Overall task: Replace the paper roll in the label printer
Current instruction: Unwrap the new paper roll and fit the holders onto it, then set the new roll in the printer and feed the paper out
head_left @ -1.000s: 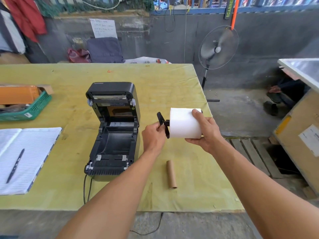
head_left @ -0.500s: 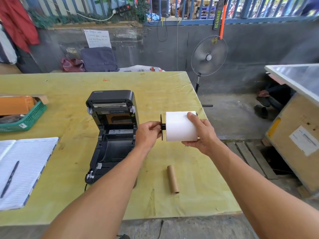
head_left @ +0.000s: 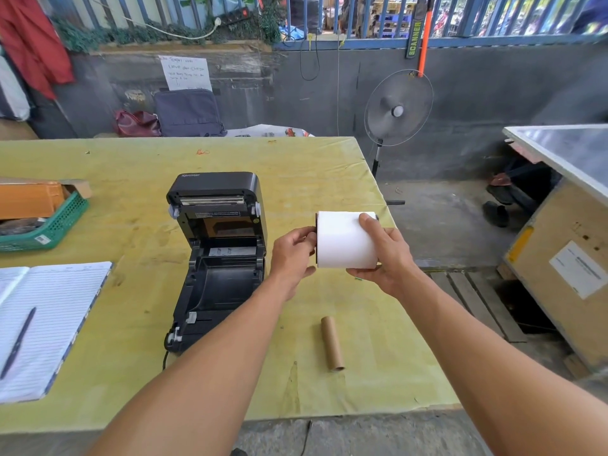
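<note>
With the core point(head_left: 332, 343) lying out on the bench point(head_left: 296, 166) and the printer point(head_left: 218, 258) gaping empty, the right grip point(head_left: 385, 258) is clasping the roll point(head_left: 345, 240) in mid-air beside it, the left grip point(head_left: 292, 255) pinching its end; loading, I reckon, is waiting.

One view, head-worn, wide-angle. Looks forward and down across table point(head_left: 329, 179) from its near edge. Close on left hand point(head_left: 291, 255), right hand point(head_left: 390, 261) and roll point(head_left: 342, 241) at mid-frame, with forearms across the bottom. Farther off, along the top: wall point(head_left: 477, 93), railing point(head_left: 493, 41).
</note>
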`<state>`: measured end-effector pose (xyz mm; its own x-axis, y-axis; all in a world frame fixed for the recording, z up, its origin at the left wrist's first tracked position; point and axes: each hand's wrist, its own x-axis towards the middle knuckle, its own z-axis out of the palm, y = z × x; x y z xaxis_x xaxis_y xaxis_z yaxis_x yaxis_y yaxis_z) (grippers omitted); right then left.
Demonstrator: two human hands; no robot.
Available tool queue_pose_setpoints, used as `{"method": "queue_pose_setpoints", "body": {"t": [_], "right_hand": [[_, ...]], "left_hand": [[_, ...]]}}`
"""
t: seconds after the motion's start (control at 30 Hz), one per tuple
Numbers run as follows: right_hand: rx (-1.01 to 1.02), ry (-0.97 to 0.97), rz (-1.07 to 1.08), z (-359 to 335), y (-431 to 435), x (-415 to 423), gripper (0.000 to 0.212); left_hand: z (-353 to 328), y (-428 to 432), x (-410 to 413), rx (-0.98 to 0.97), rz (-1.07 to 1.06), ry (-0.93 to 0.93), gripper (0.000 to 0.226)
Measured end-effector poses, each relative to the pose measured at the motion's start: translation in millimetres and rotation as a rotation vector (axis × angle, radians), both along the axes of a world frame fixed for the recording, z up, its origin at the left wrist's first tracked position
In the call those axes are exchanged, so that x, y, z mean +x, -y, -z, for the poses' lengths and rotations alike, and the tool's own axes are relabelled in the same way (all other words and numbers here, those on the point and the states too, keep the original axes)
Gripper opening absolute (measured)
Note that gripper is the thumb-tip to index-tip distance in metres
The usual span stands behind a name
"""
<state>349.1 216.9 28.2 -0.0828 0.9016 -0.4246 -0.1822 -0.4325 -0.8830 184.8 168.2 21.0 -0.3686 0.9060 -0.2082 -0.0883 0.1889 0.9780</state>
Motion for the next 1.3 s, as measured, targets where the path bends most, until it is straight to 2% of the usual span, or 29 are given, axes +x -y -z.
{"method": "queue_pose_setpoints", "body": {"t": [0.13, 0.2, 0.27, 0.47, 0.6, 0.73, 0.83, 1.0, 1.17, 1.2, 1.3], "right_hand": [[0.014, 0.022, 0.013, 0, 0, -2, 0.059], [0.041, 0.014, -0.009, 0, 0, 0, 0.065], [0.078, -0.009, -0.064, 2, 0, 2, 0.070], [0.157, -0.031, -0.147, 5, 4, 3, 0.058], [0.150, 0.015, -0.131, 9, 9, 2, 0.051], [0.154, 0.074, -0.211, 13, 8, 8, 0.044], [0.158, 0.116, -0.235, 19, 6, 10, 0.054], [0.201, 0.123, -0.204, 23, 8, 10, 0.077], [0.231, 0.076, -0.215, 21, 7, 5, 0.051], [0.242, 0.072, -0.232, 20, 7, 2, 0.054], [0.264, 0.071, -0.295, 20, 11, -11, 0.082]], "left_hand": [[-4, 5, 17, 0.038, -0.034, 0.148, 0.025], [-6, 7, 19, 0.076, -0.057, 0.117, 0.021], [-6, 6, 20, 0.099, -0.088, 0.080, 0.028], [-8, 8, 16, 0.130, -0.166, 0.032, 0.029], [-6, 11, 16, 0.104, -0.205, 0.004, 0.033], [-1, 15, 14, 0.075, -0.241, 0.005, 0.030], [-1, 16, 11, 0.076, -0.258, -0.036, 0.035], [-2, 18, 11, 0.095, -0.281, -0.097, 0.025], [-1, 26, 11, 0.092, -0.312, -0.100, 0.024], [-1, 28, 9, 0.087, -0.324, -0.091, 0.024], [-2, 39, -4, 0.079, -0.349, -0.099, 0.022]]}}
